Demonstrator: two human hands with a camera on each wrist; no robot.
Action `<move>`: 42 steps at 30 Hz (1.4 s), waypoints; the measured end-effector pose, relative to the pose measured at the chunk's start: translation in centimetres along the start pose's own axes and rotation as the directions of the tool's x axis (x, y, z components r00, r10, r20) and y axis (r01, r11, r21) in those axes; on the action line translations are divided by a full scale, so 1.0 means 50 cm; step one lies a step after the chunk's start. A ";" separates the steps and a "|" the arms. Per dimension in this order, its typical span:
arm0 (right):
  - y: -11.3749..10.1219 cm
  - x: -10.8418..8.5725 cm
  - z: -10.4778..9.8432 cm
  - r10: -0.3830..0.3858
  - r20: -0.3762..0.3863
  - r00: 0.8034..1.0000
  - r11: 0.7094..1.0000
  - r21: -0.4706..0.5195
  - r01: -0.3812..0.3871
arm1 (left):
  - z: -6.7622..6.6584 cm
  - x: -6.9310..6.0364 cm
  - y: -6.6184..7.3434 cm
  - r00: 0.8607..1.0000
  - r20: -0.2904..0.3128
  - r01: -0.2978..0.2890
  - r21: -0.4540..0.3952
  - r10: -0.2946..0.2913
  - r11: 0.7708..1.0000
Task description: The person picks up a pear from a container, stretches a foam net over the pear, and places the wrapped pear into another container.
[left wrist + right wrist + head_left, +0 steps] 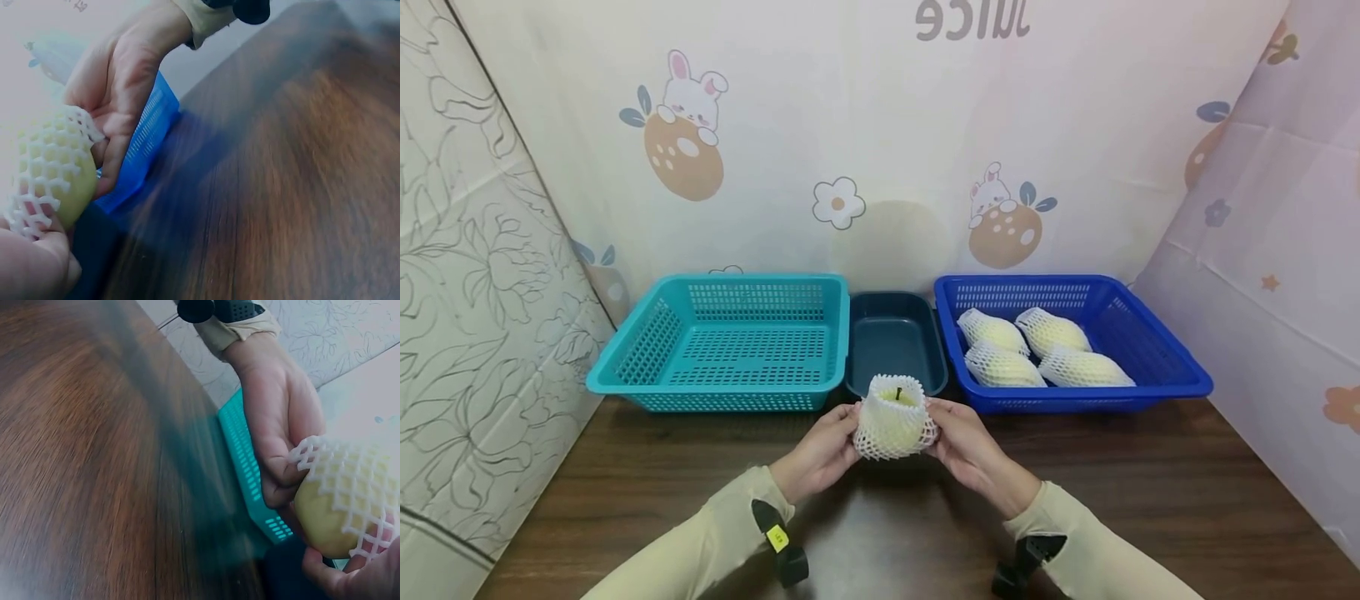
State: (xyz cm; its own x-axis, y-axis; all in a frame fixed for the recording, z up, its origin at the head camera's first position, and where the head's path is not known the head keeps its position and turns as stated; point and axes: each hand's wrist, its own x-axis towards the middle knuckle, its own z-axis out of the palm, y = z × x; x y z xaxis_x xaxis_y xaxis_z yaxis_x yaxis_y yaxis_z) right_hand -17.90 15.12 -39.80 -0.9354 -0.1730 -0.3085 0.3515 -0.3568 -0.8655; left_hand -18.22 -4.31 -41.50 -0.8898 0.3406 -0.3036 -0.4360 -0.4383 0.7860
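A pale yellow-green pear [897, 398] with a dark stem sits in a white foam net sleeve [891, 429], held up before the small dark tray. From its left side my left hand [822, 448] grips the net's edge between thumb and fingers. On the opposite side my right hand [972, 448] pinches the net the same way. Both wrist views show the lower part of the pear [326, 519] bare below the net, with the net edges pulled outward by the fingers. Some fingertips are hidden behind the fruit and net.
At the back left stands a teal basket [718, 390] with nothing in it. A dark blue-green tray [895, 342] sits between it and a blue basket [1157, 379], which holds several netted fruits [1003, 367]. Printed cloth [880, 125] hangs behind the wooden table [700, 475].
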 end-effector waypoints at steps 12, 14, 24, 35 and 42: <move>0.003 0.007 0.014 -0.026 -0.063 0.998 0.996 0.082 0.032 | 0.021 0.005 -0.012 0.993 -0.097 -0.078 -0.061 0.071 0.995; 0.004 0.007 0.016 -0.033 -0.070 0.997 0.995 0.089 0.039 | 0.025 0.006 -0.013 0.991 -0.108 -0.092 -0.059 0.085 0.994; 0.004 0.013 0.029 -0.043 -0.093 0.995 0.982 0.181 0.059 | 0.039 0.007 -0.009 0.996 -0.083 -0.038 -0.153 0.026 0.988; 0.005 0.012 0.018 -0.027 -0.057 0.998 0.978 0.206 0.038 | 0.037 -0.002 0.002 0.997 0.066 0.048 -0.109 -0.041 0.993; -0.021 0.002 -0.010 0.034 0.047 0.998 0.988 -0.154 -0.027 | 0.033 -0.006 -0.002 0.995 0.075 0.084 -0.191 -0.071 0.978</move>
State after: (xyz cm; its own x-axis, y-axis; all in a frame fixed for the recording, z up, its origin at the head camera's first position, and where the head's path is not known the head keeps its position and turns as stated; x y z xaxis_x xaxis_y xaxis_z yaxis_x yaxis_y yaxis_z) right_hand -18.39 15.93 -39.12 -0.9199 -0.2281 -0.3191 0.3659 -0.2061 -0.9075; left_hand -17.68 -2.98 -40.61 -0.8440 0.4324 -0.3173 -0.5270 -0.5587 0.6404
